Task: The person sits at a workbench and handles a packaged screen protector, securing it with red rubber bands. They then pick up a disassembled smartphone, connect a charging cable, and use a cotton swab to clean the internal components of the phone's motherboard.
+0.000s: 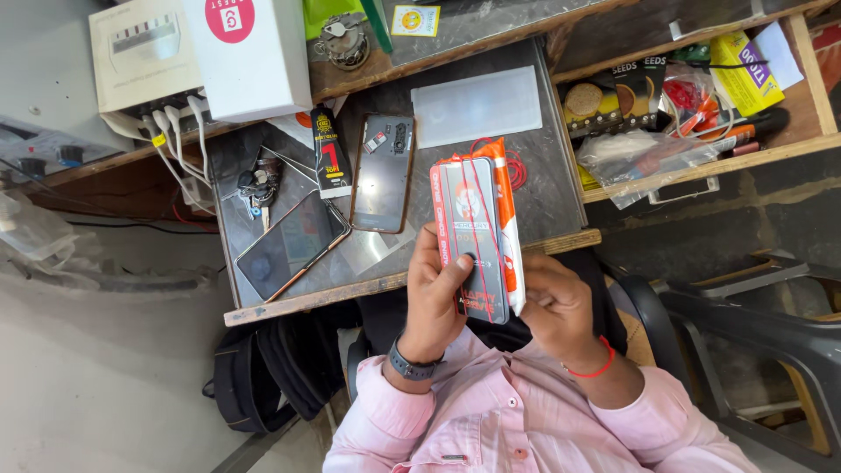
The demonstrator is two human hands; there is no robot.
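So far we have the sealed grey-and-orange packet [477, 236] off the desk [543, 201], left hand [438, 289] closed around it, right hand [556, 307] gripping its lower edge, unopened, phones [383, 172] lying beyond.

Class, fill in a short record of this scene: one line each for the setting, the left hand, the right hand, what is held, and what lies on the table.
setting: small grey table beside wooden shelves
left hand: grips the packets, thumb on front
right hand: supports their right edge
held: stack of flat packets bound with red bands
on table: two phones, keys, clear plastic sheet
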